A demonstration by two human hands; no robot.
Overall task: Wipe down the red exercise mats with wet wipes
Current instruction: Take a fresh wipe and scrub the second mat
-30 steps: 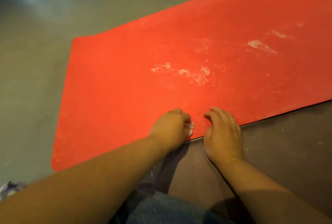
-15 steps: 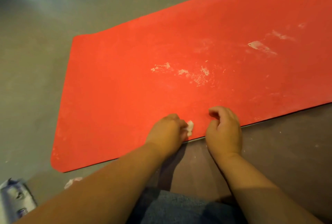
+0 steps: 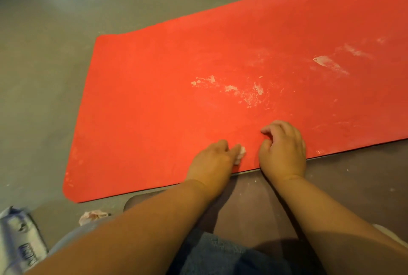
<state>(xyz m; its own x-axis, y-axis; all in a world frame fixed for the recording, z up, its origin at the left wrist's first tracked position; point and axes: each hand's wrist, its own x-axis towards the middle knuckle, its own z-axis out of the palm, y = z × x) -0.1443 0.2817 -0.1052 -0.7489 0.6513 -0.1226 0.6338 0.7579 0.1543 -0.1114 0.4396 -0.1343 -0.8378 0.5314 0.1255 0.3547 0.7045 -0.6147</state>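
While my left hand (image 3: 212, 160) pinched balled wet wipe (image 3: 240, 154) at near edge of red mat (image 3: 154, 109), right hand (image 3: 283, 148) rested beside, loosely curled, empty. Risk: small wad might smear white residue (image 3: 247, 91), not lift it.

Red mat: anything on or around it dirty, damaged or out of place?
Whitish smears crust the red mat at its middle, more further right, not yet wiped. A crumpled wipe lies on the floor off the mat's near left corner. No tears visible.

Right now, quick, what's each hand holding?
Left hand: pinches a small white wipe against the red mat.
Right hand: loosely curled, rests on the mat, holds nothing.
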